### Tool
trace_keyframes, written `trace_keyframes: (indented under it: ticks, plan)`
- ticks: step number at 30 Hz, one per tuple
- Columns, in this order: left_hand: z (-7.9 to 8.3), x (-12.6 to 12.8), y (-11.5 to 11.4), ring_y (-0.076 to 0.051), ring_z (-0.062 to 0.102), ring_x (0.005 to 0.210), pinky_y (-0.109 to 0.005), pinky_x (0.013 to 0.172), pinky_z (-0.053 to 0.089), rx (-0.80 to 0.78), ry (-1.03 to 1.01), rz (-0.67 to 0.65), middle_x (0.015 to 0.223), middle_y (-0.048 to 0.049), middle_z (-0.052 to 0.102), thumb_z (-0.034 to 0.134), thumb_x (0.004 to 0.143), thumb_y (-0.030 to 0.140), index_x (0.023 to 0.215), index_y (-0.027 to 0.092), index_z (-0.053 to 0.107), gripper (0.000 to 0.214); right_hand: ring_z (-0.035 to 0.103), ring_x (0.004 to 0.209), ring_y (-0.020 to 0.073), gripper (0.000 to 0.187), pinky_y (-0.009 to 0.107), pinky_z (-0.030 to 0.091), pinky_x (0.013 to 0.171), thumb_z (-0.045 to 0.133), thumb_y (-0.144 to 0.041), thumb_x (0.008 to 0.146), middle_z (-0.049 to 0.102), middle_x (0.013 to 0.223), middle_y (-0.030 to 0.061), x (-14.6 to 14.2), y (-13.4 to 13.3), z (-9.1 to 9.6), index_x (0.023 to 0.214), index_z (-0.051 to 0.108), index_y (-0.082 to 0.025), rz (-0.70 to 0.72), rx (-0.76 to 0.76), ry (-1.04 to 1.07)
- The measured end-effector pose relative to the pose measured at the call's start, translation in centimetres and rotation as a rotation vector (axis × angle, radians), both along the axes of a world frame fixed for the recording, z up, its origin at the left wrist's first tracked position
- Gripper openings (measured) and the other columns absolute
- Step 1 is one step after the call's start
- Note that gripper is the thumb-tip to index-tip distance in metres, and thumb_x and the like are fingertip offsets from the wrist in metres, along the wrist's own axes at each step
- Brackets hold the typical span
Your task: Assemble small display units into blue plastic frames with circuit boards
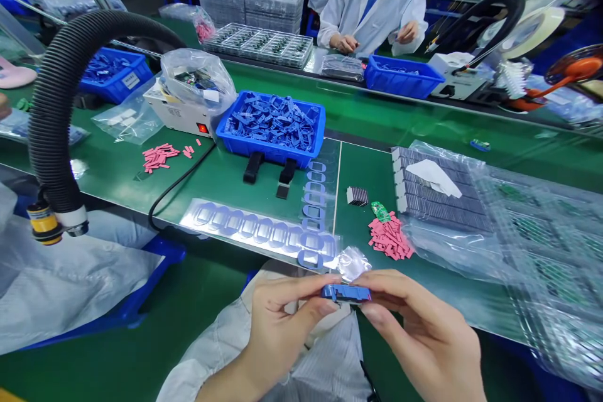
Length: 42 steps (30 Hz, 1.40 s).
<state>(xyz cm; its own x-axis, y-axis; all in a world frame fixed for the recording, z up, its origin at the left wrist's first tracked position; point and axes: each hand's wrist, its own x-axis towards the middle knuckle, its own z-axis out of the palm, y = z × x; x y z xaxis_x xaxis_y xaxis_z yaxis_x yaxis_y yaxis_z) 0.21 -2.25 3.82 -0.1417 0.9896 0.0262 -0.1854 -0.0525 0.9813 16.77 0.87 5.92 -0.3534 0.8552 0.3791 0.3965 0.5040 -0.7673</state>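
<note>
Green assembly bench inspected remotely: I log a blue plastic housing above its near edge, the left hand and right hand pinching opposite ends. Judged light, stiff; grip the ends.

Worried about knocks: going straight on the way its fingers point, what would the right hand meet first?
The right hand most likely meets the blue plastic part it pinches with the left hand.
</note>
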Motion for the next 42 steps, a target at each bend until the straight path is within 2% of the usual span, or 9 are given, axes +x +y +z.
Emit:
trace_keyframes:
  ticks: [4, 8, 11, 15, 19, 25, 30, 36, 42]
  plan:
    - [0.0, -0.3, 0.0, -0.024, 0.074, 0.086, -0.029, 0.079, 0.059, 0.079, 0.079, 0.001, 0.091, -0.0023, 0.078, 0.072, 0.076, 0.024, 0.094, 0.031, 0.075, 0.020, 0.072, 0.067, 0.0139, 0.012, 0.015, 0.059, 0.058, 0.060, -0.030, 0.088, 0.075, 0.082, 0.0008, -0.2, 0.5, 0.6, 0.094, 0.068, -0.024, 0.074, -0.182, 0.070]
    - [-0.3, -0.5, 0.2, -0.023, 0.073, 0.090, -0.033, 0.083, 0.059, 0.227, 0.098, -0.054, 0.091, -0.0028, 0.078, 0.071, 0.077, 0.025, 0.099, 0.030, 0.073, 0.022, 0.072, 0.065, 0.0146, 0.007, 0.015, 0.058, 0.059, 0.067, -0.025, 0.082, 0.076, 0.077, 0.0003, 0.2, 0.2, 0.5, 0.088, 0.071, -0.024, 0.036, -0.139, 0.076]
    - [-0.5, -0.4, 0.3, -0.021, 0.074, 0.086, -0.029, 0.080, 0.059, 0.190, 0.027, -0.097, 0.091, -0.0015, 0.078, 0.072, 0.076, 0.026, 0.096, 0.031, 0.074, 0.021, 0.072, 0.063, 0.0150, 0.006, 0.017, 0.058, 0.058, 0.069, -0.022, 0.080, 0.075, 0.075, 0.0002, 0.4, -0.1, 0.2, 0.086, 0.072, -0.024, -0.001, -0.126, 0.094]
    - [-0.5, -0.5, 0.0, -0.017, 0.074, 0.081, -0.021, 0.075, 0.058, -0.016, -0.063, -0.155, 0.091, 0.0005, 0.079, 0.075, 0.072, 0.034, 0.098, 0.033, 0.074, 0.027, 0.069, 0.056, 0.0122, 0.006, 0.016, 0.058, 0.052, 0.067, -0.025, 0.083, 0.074, 0.072, -0.0022, 0.3, 0.0, -0.5, 0.087, 0.070, -0.026, 0.001, -0.423, 0.251]
    - [-0.6, -1.0, -0.3, -0.014, 0.073, 0.080, -0.017, 0.075, 0.056, 0.028, 0.090, -0.179, 0.094, 0.0026, 0.079, 0.080, 0.067, 0.023, 0.109, 0.035, 0.069, 0.045, 0.068, 0.052, 0.0132, 0.012, 0.020, 0.060, 0.049, 0.063, -0.030, 0.086, 0.072, 0.067, -0.0031, 0.4, 0.4, -1.0, 0.098, 0.065, -0.027, 0.076, -0.673, 0.364]
    - [-1.1, -1.0, -0.1, -0.012, 0.073, 0.073, -0.014, 0.071, 0.057, 0.011, 0.101, -0.102, 0.085, 0.0061, 0.079, 0.080, 0.065, 0.019, 0.097, 0.036, 0.074, 0.037, 0.068, 0.065, 0.0128, 0.028, 0.017, 0.058, 0.054, 0.071, -0.037, 0.078, 0.073, 0.083, 0.0006, 1.2, 0.8, -1.2, 0.104, 0.067, -0.029, 0.133, -0.239, 0.171]
    - [-1.5, -0.6, 0.0, -0.010, 0.073, 0.069, -0.011, 0.070, 0.056, 0.083, 0.127, -0.091, 0.084, 0.0061, 0.079, 0.080, 0.066, 0.017, 0.100, 0.037, 0.073, 0.039, 0.067, 0.095, 0.0166, 0.035, 0.022, 0.058, 0.080, 0.067, -0.029, 0.083, 0.070, 0.103, 0.0046, 2.3, 0.8, -1.7, 0.117, 0.060, -0.025, 0.207, 0.020, 0.002]
    - [-1.6, -0.4, 0.2, -0.012, 0.073, 0.065, -0.012, 0.064, 0.056, 0.235, 0.225, -0.029, 0.080, 0.0013, 0.080, 0.076, 0.072, 0.029, 0.103, 0.033, 0.072, 0.032, 0.068, 0.096, 0.0166, 0.033, 0.022, 0.058, 0.081, 0.059, -0.027, 0.089, 0.071, 0.105, 0.0058, 2.3, 0.4, -2.3, 0.121, 0.057, -0.023, 0.202, 0.111, -0.014]
    - [-2.3, -1.2, 0.2, -0.013, 0.074, 0.067, -0.014, 0.064, 0.057, 0.383, 0.330, -0.125, 0.084, 0.0016, 0.079, 0.075, 0.073, 0.024, 0.117, 0.034, 0.064, 0.046, 0.068, 0.097, 0.0178, 0.038, 0.023, 0.058, 0.081, 0.057, -0.030, 0.090, 0.069, 0.108, 0.0087, 2.3, 1.1, -2.6, 0.126, 0.050, -0.021, 0.300, 0.135, 0.025]
